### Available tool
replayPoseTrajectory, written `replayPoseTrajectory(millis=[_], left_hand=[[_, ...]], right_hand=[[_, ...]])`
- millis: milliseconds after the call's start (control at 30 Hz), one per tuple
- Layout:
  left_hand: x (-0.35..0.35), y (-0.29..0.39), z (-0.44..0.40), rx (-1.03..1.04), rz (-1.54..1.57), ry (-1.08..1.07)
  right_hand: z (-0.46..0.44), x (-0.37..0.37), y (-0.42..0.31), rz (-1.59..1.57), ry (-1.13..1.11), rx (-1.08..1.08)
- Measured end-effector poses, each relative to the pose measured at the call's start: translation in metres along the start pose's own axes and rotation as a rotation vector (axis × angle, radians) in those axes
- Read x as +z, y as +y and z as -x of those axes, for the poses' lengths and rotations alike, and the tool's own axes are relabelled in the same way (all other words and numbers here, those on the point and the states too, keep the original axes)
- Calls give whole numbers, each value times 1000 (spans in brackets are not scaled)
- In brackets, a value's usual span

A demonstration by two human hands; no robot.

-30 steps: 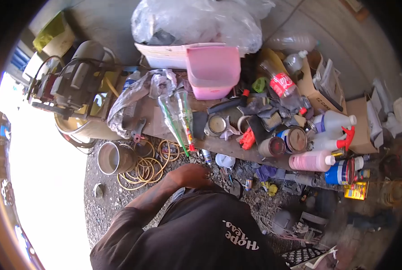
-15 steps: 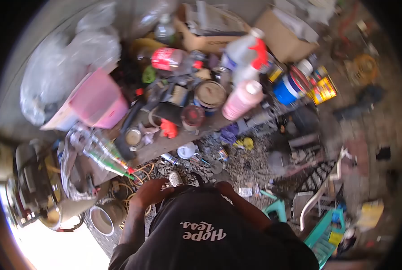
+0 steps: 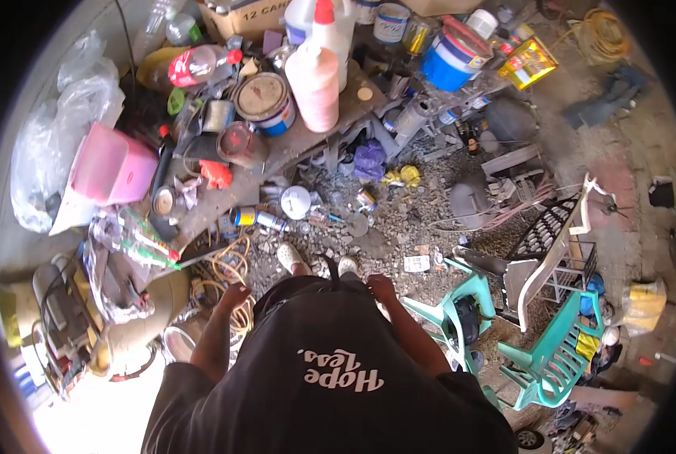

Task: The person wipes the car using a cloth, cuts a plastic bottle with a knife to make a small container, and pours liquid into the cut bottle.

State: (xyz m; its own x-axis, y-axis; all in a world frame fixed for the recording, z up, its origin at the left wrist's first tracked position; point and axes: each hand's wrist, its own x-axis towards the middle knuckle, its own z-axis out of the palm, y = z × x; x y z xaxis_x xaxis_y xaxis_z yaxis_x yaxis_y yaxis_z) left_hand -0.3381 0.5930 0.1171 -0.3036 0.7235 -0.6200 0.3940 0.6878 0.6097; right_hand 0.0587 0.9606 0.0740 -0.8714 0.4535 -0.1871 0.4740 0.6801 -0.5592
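Observation:
My left hand (image 3: pixel 234 295) hangs beside my body, over the coiled yellow hose (image 3: pixel 232 261) on the ground; its fingers look curled, but what they hold, if anything, is too small to tell. On the other side, my right hand (image 3: pixel 381 287) hangs near my waist above the gravel, its fingers not clear. Ahead stands a cluttered bench (image 3: pixel 285 151) with a pink bottle (image 3: pixel 313 87), a round paint can (image 3: pixel 264 102), a red-labelled bottle (image 3: pixel 194 66) and a pink container (image 3: pixel 113 165). Neither hand touches these.
Green plastic chairs (image 3: pixel 554 356) stand at the right near a white-edged frame (image 3: pixel 538 280). A motor-like machine (image 3: pixel 65 303) is at the left. Gravel (image 3: pixel 414 219) covers the ground, with a purple cloth (image 3: pixel 369 160) and a white round lid (image 3: pixel 295 202) on it.
The view has swung right and down, bringing the green chairs and both shoes into sight. Both hands now hang lower at my sides, apart from each other.

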Motion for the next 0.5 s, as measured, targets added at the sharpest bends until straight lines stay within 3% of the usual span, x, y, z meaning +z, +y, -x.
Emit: replayPoseTrajectory(millis=[67, 100, 133, 233, 267, 333, 400, 467, 500], left_hand=[[22, 5, 56, -609, 554, -54], [28, 8, 79, -685, 516, -100], [34, 18, 99, -713, 424, -105], [59, 29, 132, -694, 379, -88], [65, 41, 136, -702, 377, -55], [75, 74, 130, -647, 424, 22], [111, 51, 120, -81, 82, 163], [113, 128, 112, -336, 611, 231], [114, 157, 108, -334, 539, 213]], right_hand=[[19, 6, 16, -460, -75, 391], [32, -6, 13, -757, -82, 714], [41, -26, 4, -756, -111, 710], [78, -34, 24, -960, -167, 941], [96, -18, 45, -904, -147, 909], [138, 42, 129, -618, -248, 610], [137, 8, 136, -590, -361, 834], [118, -43, 122, -805, -392, 1030], [101, -69, 110, -754, -381, 1013]])
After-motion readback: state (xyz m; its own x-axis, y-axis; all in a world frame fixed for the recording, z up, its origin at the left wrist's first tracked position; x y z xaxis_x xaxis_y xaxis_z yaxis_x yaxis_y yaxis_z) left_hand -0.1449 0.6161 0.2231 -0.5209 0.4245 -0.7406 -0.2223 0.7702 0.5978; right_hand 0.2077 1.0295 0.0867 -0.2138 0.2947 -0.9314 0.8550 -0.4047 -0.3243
